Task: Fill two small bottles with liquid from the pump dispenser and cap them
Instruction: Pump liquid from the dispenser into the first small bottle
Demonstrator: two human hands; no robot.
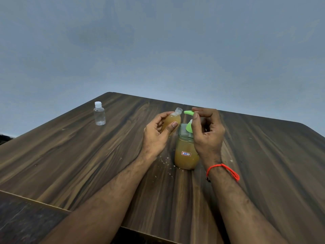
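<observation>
Bottle (171, 120), filled, uncapped, tilted twd pump head (188, 112), in L hand (154, 136) grip; R hand (208, 132) grip pinches that head.

Dim, even light, soft faint shadows; wide-angle bending at edges; sharp centre

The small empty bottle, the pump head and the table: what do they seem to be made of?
Small empty bottle: probably clear plastic, glossy; the table shows through it.
Pump head: green plastic, smooth, matte-looking.
Table: dark wood or a wood-look laminate; streaked grain, low sheen.
</observation>
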